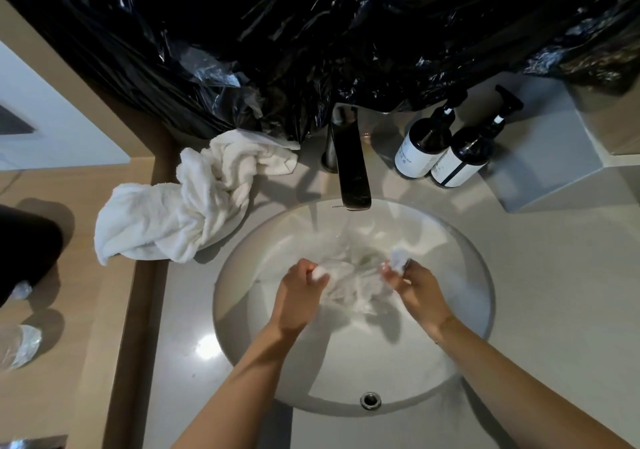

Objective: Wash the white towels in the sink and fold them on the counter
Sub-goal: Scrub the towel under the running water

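Observation:
A wet white towel lies bunched in the round white sink, under water running from the dark faucet. My left hand grips the towel's left end with curled fingers. My right hand grips its right end, and a white tuft sticks up above the fingers. The cloth between the hands is blurred. A pile of crumpled white towels lies on the counter to the left of the sink, hanging partly over the counter's left edge.
Two dark pump bottles stand right of the faucet, next to a grey box. Black plastic sheeting covers the wall behind. A wooden ledge borders the counter on the left, with a clear glass beyond it.

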A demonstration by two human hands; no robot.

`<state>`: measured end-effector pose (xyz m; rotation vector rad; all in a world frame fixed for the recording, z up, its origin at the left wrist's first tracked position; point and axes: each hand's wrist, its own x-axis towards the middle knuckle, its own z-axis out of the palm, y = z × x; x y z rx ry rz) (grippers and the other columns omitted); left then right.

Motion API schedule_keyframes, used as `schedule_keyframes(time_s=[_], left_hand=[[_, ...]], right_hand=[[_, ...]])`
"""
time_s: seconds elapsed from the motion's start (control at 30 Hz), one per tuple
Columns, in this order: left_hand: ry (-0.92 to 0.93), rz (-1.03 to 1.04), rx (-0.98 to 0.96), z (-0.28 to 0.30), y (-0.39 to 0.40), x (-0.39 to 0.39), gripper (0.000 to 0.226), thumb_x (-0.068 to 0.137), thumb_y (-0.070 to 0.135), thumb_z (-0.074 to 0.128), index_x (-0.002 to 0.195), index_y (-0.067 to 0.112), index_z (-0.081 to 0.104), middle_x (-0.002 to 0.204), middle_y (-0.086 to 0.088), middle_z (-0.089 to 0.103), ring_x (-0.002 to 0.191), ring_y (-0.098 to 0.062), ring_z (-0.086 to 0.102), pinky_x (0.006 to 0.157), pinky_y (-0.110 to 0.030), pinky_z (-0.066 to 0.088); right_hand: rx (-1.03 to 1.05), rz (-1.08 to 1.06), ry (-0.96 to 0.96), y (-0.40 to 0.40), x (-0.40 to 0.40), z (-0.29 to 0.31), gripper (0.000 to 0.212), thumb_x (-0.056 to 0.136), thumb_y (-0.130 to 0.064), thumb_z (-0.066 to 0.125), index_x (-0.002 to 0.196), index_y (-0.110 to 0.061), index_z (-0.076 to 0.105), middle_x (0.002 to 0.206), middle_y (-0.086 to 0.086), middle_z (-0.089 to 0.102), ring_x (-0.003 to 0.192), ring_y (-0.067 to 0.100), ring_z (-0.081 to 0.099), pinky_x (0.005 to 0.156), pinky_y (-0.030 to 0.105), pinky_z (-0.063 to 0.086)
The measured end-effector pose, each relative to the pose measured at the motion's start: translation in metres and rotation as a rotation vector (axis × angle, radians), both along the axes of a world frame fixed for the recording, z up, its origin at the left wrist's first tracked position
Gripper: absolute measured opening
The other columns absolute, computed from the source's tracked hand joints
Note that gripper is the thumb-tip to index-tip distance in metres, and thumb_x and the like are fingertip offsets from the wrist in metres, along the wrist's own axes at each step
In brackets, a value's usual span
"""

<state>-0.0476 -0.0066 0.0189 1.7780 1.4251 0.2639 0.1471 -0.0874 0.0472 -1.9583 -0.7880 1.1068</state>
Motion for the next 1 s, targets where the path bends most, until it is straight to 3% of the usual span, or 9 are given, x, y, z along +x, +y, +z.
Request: schedule_keyframes(time_s=[0.07, 0.13, 0.2, 0.27, 0.43, 0.57, 0.63, 0.77, 1.0], left_hand=[[0.214, -0.077, 0.218, -0.006, -0.001, -0.002, 0.020, 0.079, 0.003, 0.055, 0.095, 0.011, 0.064, 0.100, -0.009, 0.062, 0.094, -0.029, 0.062, 0.084, -0.041, 0.050], [0.276, -0.100, 0.275, -0.012, -0.005, 0.001, 0.038, 0.086, 0.020, 0.057, 0.122, 0.009, 0.061, 0.130, -0.012, 0.057, 0.125, -0.034, 0.052, 0.104, -0.056, 0.038], [0.325, -0.339, 0.332, -0.027, -0.013, 0.007, 0.055, 0.089, 0.042, 0.046, 0.133, 0.011, 0.057, 0.142, -0.014, 0.052, 0.134, -0.034, 0.046, 0.102, -0.062, 0.037], [0.425, -0.536, 0.331, -0.044, -0.015, 0.008, 0.068, 0.088, 0.058, 0.033, 0.140, 0.017, 0.051, 0.147, -0.015, 0.046, 0.139, -0.034, 0.039, 0.102, -0.063, 0.037], [0.480, -0.636, 0.167, -0.076, -0.004, 0.011, 0.084, 0.091, 0.065, 0.035, 0.156, 0.018, 0.009, 0.157, -0.005, 0.029, 0.149, -0.031, 0.005, 0.115, -0.057, 0.021], [0.233, -0.089, -0.264, -0.063, 0.008, 0.023, 0.062, 0.072, 0.039, 0.083, 0.125, 0.019, 0.060, 0.120, 0.004, 0.063, 0.113, -0.018, 0.059, 0.087, -0.014, 0.045], [0.224, -0.094, -0.261, -0.056, 0.012, 0.024, 0.044, 0.075, 0.036, 0.080, 0.111, 0.023, 0.060, 0.098, 0.007, 0.061, 0.089, -0.012, 0.059, 0.063, -0.004, 0.044], [0.222, -0.193, -0.158, -0.036, 0.023, 0.027, 0.024, 0.095, 0.037, 0.043, 0.103, 0.025, 0.062, 0.107, 0.002, 0.063, 0.100, -0.017, 0.059, 0.081, -0.023, 0.043], [-0.252, -0.007, -0.423, 0.030, 0.011, 0.049, 0.040, 0.099, 0.049, 0.042, 0.119, 0.021, 0.061, 0.122, -0.004, 0.064, 0.114, -0.022, 0.057, 0.107, -0.037, 0.040]], right_hand=[[0.041, 0.235, -0.218, -0.004, 0.000, -0.016, 0.033, 0.089, -0.021, 0.069, 0.117, -0.005, 0.061, 0.115, -0.004, 0.060, 0.111, -0.007, 0.050, 0.095, 0.015, 0.037], [0.003, 0.615, -0.562, -0.007, -0.001, -0.033, 0.071, 0.091, -0.044, 0.057, 0.151, -0.031, 0.022, 0.156, -0.011, 0.023, 0.146, 0.002, 0.010, 0.119, 0.030, 0.008], [-0.105, 0.843, -0.777, -0.005, -0.004, -0.051, 0.077, 0.094, -0.056, 0.033, 0.141, -0.050, -0.027, 0.158, -0.009, -0.016, 0.144, 0.019, -0.021, 0.115, 0.044, -0.008], [-0.211, 0.914, -0.787, -0.002, -0.013, -0.064, 0.070, 0.094, -0.056, 0.018, 0.132, -0.049, -0.041, 0.152, -0.006, -0.031, 0.137, 0.024, -0.032, 0.116, 0.049, -0.008], [-0.346, 0.980, -0.697, 0.016, -0.013, -0.091, 0.065, 0.097, -0.057, 0.019, 0.154, -0.031, -0.002, 0.159, -0.001, -0.022, 0.144, 0.020, -0.028, 0.115, 0.054, -0.012], [-0.290, 0.899, -0.632, 0.034, -0.006, -0.100, 0.054, 0.102, -0.039, 0.039, 0.151, -0.023, 0.026, 0.161, -0.003, 0.013, 0.148, 0.018, 0.003, 0.108, 0.044, -0.030], [-0.237, 0.709, -0.493, 0.035, -0.011, -0.093, 0.044, 0.098, -0.028, 0.039, 0.142, -0.026, 0.043, 0.151, -0.006, 0.034, 0.139, 0.011, 0.021, 0.117, 0.045, -0.017], [-0.213, 0.551, -0.221, 0.043, -0.012, -0.065, 0.028, 0.099, -0.015, 0.044, 0.124, -0.017, 0.057, 0.137, 0.015, 0.046, 0.125, 0.029, 0.046, 0.107, 0.039, 0.036], [0.010, 0.107, 0.085, 0.030, -0.013, 0.010, 0.021, 0.100, -0.028, 0.052, 0.099, -0.008, 0.060, 0.082, 0.005, 0.064, 0.071, 0.017, 0.060, 0.055, 0.019, 0.048]])
